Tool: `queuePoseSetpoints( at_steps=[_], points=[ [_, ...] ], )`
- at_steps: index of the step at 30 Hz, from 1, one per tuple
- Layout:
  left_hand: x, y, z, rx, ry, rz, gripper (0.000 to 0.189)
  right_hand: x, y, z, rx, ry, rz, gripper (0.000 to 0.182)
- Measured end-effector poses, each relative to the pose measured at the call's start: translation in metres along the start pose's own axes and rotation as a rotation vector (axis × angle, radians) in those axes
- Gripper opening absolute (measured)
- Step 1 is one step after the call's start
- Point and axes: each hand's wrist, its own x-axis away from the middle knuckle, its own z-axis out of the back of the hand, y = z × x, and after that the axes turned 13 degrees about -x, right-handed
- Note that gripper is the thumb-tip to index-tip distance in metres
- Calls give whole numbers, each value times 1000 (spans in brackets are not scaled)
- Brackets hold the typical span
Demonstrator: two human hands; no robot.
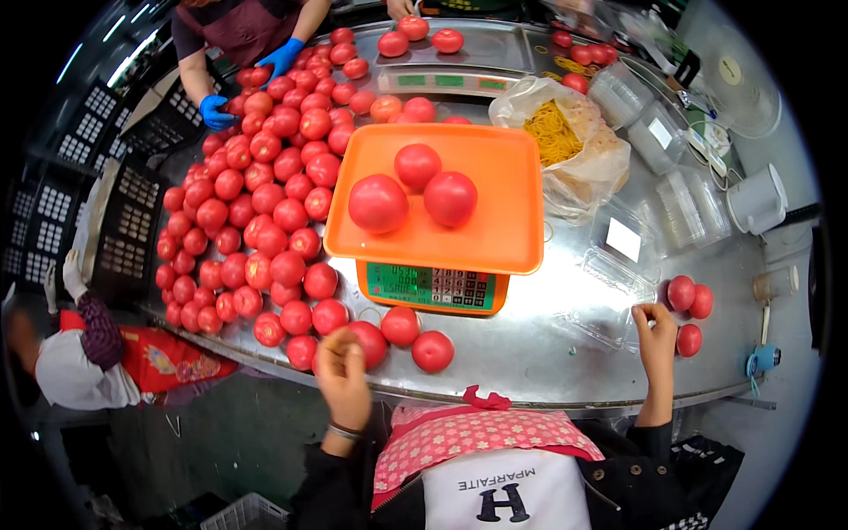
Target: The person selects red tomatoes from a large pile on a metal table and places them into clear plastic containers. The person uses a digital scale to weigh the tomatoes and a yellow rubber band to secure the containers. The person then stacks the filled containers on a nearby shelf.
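Observation:
Three tomatoes (417,167) rest on the orange tray (510,245) of a digital scale (430,288) in front of me. My left hand (343,377), fingers curled, is at the near edge of a large heap of tomatoes (271,199). Its fingertips overlap one tomato (368,344); whether they grip it I cannot tell. On the right, my right hand (656,331) has thumb and forefinger pinched together at the end of an open clear plastic clamshell box (599,298), probably touching its rim. A few tomatoes (689,340) sit just right of that hand.
Yellow rubber bands (553,132) fill a plastic bag (596,172) behind the scale. Stacked clear boxes (692,205) stand at the right. A second scale (457,79) is at the back. A co-worker's blue-gloved hands (217,112) touch the heap; another person (86,358) is at left.

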Motion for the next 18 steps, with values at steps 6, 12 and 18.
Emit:
queuePoseSetpoints(
  at_steps=[6,12,18],
  points=[
    [43,20,-34,-367,-368,-409,34,-1,-20,-15,86,-14,143,13],
    [-6,48,-18,-493,-251,-493,36,-11,-86,-63,-87,-118,319,24],
    [-131,84,-24,-605,-56,-770,81,-49,-175,-146,-63,-220,664,69]
  ],
)
